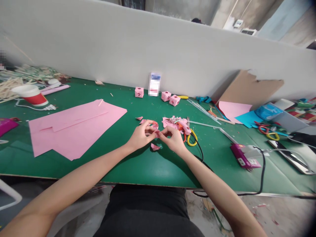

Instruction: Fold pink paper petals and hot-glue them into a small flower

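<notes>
My left hand [141, 135] and my right hand [173, 141] meet above the green tabletop, fingertips pinched together on a small folded pink paper piece [157, 133]. Fingers cover much of this piece, so its full shape is hidden. A loose folded pink paper piece [155, 147] lies just below the hands, and another [139, 118] lies beyond the left one. Right beside my right hand are a pink glue gun [186, 127], pink paper scraps [168, 121] and scissors with yellow handles [192, 138].
Large pink paper sheets [81, 131] cover the left side. Three pink paper cubes [139, 92] stand along the grey partition [118, 49]. A paper cup [32, 95] and thin sticks are far left. Rightward lie a purple power strip [243, 156], cables, a phone [290, 156] and cardboard [247, 89].
</notes>
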A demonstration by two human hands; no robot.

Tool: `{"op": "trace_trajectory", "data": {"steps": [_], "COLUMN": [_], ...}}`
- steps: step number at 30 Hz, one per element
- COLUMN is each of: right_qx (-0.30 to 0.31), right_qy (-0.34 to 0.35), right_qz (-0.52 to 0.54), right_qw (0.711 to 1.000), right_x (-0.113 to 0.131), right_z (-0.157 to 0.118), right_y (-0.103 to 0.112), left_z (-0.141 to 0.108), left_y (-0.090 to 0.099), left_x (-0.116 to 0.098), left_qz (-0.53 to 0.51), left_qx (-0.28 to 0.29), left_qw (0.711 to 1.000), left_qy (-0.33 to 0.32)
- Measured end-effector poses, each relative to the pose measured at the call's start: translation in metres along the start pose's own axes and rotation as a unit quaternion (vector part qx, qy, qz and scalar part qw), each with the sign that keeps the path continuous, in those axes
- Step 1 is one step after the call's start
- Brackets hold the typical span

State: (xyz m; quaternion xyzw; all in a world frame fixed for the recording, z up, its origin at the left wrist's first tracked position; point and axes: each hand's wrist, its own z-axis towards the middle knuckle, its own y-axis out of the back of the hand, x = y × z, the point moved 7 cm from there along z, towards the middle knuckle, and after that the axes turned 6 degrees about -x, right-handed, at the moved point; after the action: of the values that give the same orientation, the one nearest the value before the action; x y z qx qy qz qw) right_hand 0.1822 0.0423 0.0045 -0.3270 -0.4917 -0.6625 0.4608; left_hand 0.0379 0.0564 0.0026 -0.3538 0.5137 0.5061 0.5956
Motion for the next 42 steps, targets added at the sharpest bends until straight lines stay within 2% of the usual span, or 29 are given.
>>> {"op": "trace_trajectory", "data": {"steps": [5,8,12,20,26,33,42], "right_qx": [-0.004,0.047,0.090,0.120,0.113,0.065,0.023], "right_qy": [-0.019,-0.071,-0.129,-0.137,-0.132,-0.075,-0.042], "right_qz": [0.002,0.068,0.134,0.131,0.120,0.048,-0.009], "right_qw": [1.000,0.994,0.978,0.974,0.978,0.994,0.999], "right_x": [-0.003,-0.008,-0.013,-0.013,-0.015,-0.017,-0.010], "right_z": [0.001,0.002,0.003,0.001,0.001,0.000,0.000], "right_y": [-0.001,-0.005,-0.005,-0.010,-0.011,-0.015,-0.011], "left_z": [0.001,0.004,0.007,0.004,0.002,0.002,0.002], "left_y": [0.003,0.010,0.014,0.012,0.012,0.012,0.011], "left_x": [0.002,0.005,0.008,0.006,0.003,0.001,0.002], "left_qz": [0.023,0.032,0.017,0.041,0.061,0.081,0.038], "left_qx": [-0.016,-0.048,-0.058,-0.052,-0.050,-0.056,-0.058], "left_qw": [1.000,0.998,0.998,0.997,0.997,0.995,0.998], "left_qy": [0.007,0.015,0.035,0.039,0.013,0.000,0.004]}}
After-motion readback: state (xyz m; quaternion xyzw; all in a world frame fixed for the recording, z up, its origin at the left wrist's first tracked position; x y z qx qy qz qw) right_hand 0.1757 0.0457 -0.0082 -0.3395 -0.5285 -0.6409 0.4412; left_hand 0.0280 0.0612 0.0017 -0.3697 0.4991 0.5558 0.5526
